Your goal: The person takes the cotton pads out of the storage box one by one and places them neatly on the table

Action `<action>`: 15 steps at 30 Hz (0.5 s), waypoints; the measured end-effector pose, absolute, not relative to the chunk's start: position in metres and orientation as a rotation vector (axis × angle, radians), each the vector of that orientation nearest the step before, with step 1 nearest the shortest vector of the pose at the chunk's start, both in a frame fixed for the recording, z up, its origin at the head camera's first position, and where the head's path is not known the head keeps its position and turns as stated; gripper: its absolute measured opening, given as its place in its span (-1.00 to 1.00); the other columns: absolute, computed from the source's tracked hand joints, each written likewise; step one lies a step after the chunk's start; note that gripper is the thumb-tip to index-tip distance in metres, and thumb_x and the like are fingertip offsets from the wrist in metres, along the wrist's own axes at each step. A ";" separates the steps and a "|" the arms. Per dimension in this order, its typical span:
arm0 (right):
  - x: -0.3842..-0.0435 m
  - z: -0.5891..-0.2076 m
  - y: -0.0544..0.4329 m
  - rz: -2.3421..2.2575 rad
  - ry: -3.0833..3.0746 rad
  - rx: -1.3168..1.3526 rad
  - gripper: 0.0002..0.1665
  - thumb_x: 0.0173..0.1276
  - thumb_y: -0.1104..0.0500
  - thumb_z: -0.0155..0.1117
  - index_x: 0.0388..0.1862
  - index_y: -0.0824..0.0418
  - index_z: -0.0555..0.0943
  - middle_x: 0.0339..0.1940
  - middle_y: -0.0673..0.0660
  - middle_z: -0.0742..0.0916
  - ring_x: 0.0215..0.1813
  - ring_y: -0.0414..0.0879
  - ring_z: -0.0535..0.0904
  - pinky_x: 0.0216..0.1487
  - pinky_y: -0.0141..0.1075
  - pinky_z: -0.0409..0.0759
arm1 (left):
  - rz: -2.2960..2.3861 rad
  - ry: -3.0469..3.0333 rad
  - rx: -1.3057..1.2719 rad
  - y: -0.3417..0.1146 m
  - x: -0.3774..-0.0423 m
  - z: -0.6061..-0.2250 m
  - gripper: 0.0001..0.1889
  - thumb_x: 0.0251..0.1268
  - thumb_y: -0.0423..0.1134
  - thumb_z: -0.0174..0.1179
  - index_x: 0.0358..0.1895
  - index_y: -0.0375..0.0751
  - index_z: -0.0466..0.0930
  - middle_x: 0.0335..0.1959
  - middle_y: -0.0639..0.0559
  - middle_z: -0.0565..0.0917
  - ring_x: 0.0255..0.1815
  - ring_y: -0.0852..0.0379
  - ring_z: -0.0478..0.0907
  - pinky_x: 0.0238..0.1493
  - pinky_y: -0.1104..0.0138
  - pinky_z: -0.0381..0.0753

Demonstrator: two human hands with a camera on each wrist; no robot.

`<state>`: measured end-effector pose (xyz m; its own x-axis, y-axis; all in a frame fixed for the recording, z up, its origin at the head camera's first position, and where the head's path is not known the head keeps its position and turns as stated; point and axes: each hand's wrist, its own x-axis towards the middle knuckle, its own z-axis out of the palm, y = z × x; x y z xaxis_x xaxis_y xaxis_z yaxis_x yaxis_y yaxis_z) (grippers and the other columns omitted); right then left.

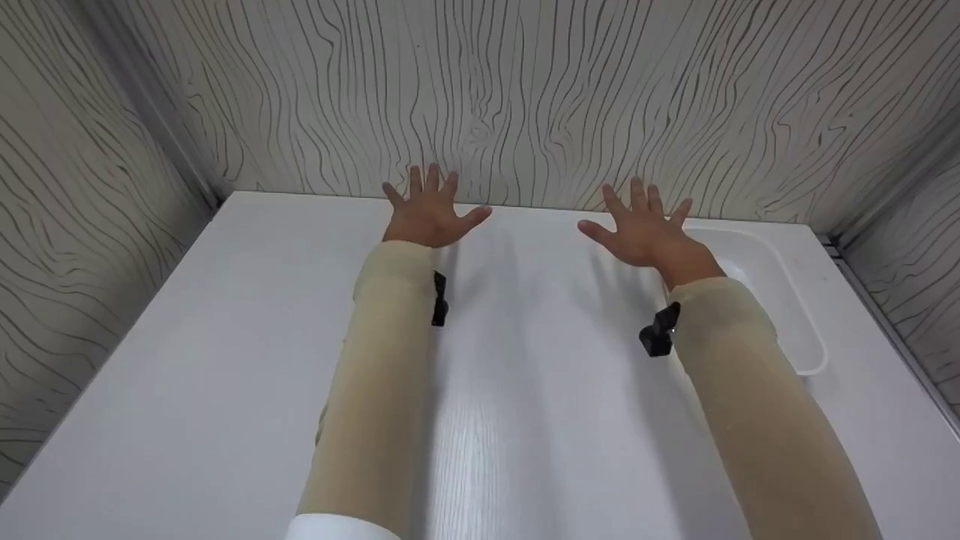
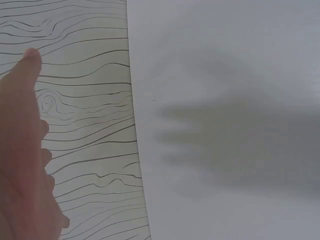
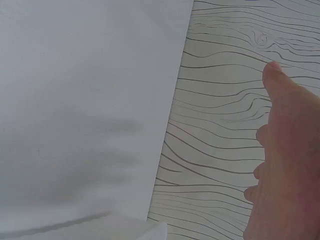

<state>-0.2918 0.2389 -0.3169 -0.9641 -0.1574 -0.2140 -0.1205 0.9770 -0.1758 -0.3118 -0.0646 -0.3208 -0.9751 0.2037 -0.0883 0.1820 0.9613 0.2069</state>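
Observation:
Both arms reach forward over a white table [image 1: 510,390]. My left hand [image 1: 426,214] is spread with its fingers apart and holds nothing, near the table's far edge. To its right, my right hand [image 1: 643,229] is spread the same way, also with nothing in it. In the left wrist view the left hand [image 2: 22,155] shows at the left side, its shadow falling on the table. The right wrist view has the right hand [image 3: 287,155] at its right side. A white tray [image 1: 814,352] lies partly behind the right hand and forearm.
A wall panel with a wood-grain line pattern [image 1: 480,97] stands behind the table's far edge. Similar patterned panels rise at the left [image 1: 52,225] and right [image 1: 922,247]. Black wrist mounts [image 1: 657,334] stick out from the sleeves.

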 end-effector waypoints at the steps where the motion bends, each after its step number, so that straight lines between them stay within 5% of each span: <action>1: -0.291 -0.316 0.242 -0.235 2.897 -0.212 0.11 0.51 -0.53 -0.34 0.70 0.14 -0.30 0.62 0.44 -0.33 0.61 0.41 -0.49 0.32 0.54 -0.63 | 0.296 3.004 0.310 -0.064 -0.313 -0.320 -0.04 0.44 0.49 -0.31 0.68 -0.06 -0.17 0.68 -0.22 -0.21 0.66 -0.26 -0.38 0.51 -0.39 -0.29; 15: -0.276 -0.308 0.288 -0.268 2.923 -0.246 0.14 0.48 -0.56 -0.35 0.69 0.13 -0.32 0.61 0.45 -0.35 0.58 0.44 -0.53 0.29 0.53 -0.70 | 0.359 2.959 0.416 -0.083 -0.317 -0.323 -0.03 0.45 0.48 -0.25 0.68 -0.09 -0.21 0.68 -0.21 -0.22 0.66 -0.24 -0.41 0.52 -0.37 -0.35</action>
